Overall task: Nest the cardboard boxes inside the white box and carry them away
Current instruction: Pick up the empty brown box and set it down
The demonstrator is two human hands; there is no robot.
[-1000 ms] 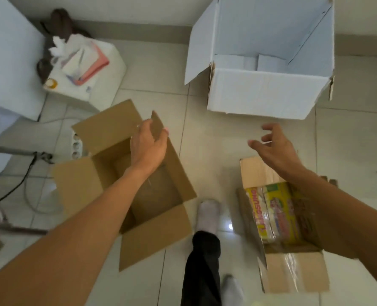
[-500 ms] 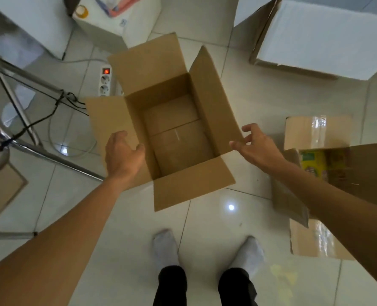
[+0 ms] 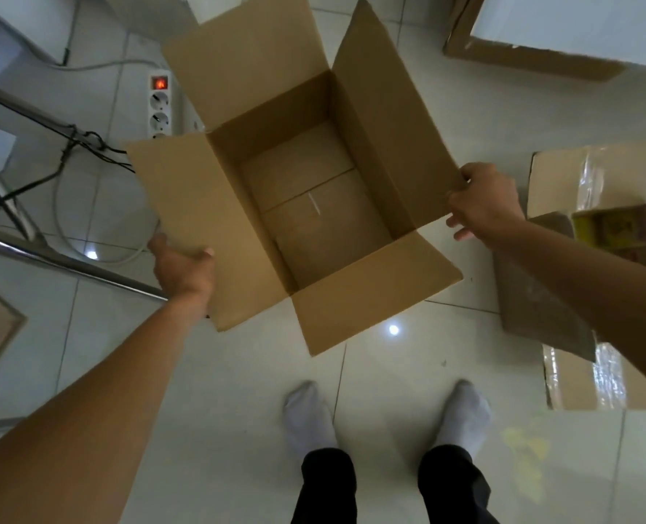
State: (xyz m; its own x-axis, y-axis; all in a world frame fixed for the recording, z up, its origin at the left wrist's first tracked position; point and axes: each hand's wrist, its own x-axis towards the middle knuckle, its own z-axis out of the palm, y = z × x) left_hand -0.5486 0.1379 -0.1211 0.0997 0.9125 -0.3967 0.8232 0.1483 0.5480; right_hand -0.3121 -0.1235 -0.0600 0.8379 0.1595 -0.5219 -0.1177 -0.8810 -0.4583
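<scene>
The white box (image 3: 563, 28) is mostly cut off beyond the open cardboard box (image 3: 298, 198), only one side showing. The cardboard box sits mouth up on the floor, all flaps out, long axis slanting away and left of the socked feet (image 3: 308, 414). Left hand (image 3: 183, 268) clamps its left flap, fingers hidden underneath. Right hand (image 3: 482, 202) pinches the right flap's corner. Another box (image 3: 593, 228) to its right is half covered by the arm.

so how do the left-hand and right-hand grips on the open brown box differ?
The left hand holds the left flap of the brown box from beneath, thumb on top at its near edge. The right hand pinches the right flap's outer corner, fingers curled under. The left hand sits nearer the person, the right farther out. Both grip flaps, not walls.
</scene>
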